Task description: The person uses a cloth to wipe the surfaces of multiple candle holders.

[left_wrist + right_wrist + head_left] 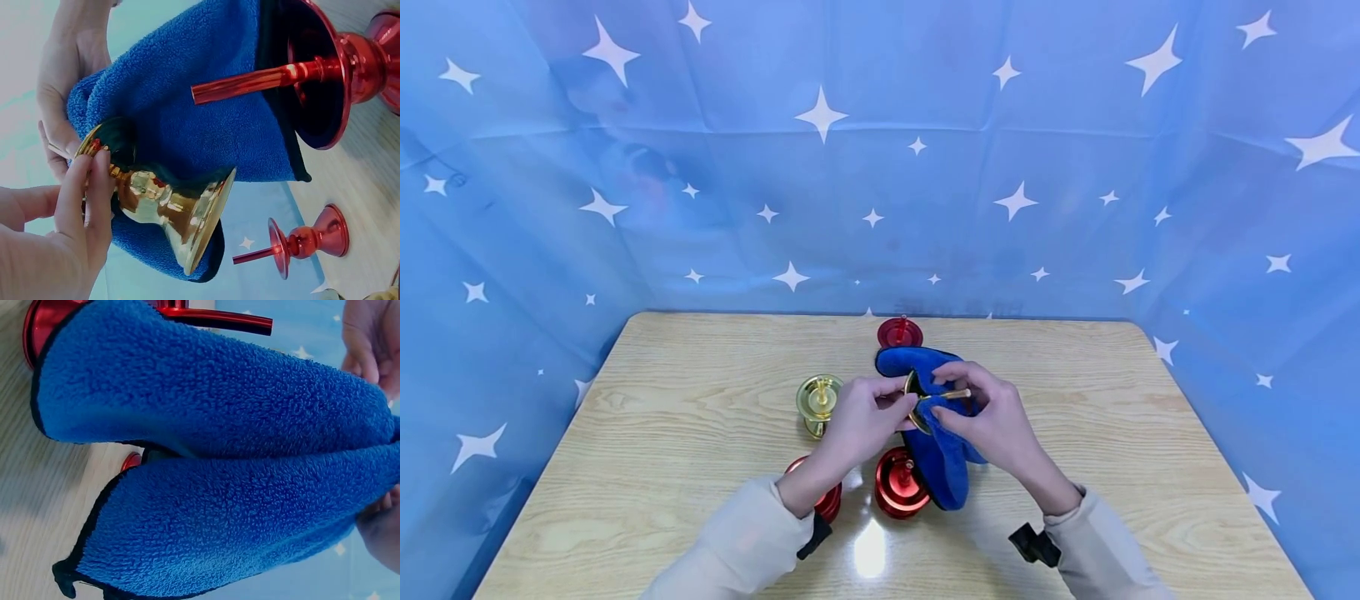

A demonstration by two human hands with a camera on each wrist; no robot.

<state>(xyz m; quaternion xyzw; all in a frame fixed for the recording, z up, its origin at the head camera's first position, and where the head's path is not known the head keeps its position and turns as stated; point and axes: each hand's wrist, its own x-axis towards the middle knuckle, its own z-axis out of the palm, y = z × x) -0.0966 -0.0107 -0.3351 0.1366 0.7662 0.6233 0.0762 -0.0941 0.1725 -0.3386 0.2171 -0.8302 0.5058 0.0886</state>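
Note:
My left hand point(865, 412) pinches a shiny gold candle holder point(140, 194) by the rim of its dish, and the holder is tipped on its side above the table. Its thin gold rod point(957, 394) points toward my right hand point(992, 412). Those right fingers grip a blue plush cloth point(946, 475) with dark edging, bunched against the dish around the rod. In the right wrist view, the hanging folds of the cloth point(187, 394) hide most of the holder and part of both hands.
Another gold candle holder point(820, 398) stands left of my left hand. Red ones stand at the table's back point(900, 333), below the cloth point(901, 487), and partly behind my left forearm point(829, 504). A blue star-patterned curtain point(865, 167) surrounds the wooden table point(685, 450).

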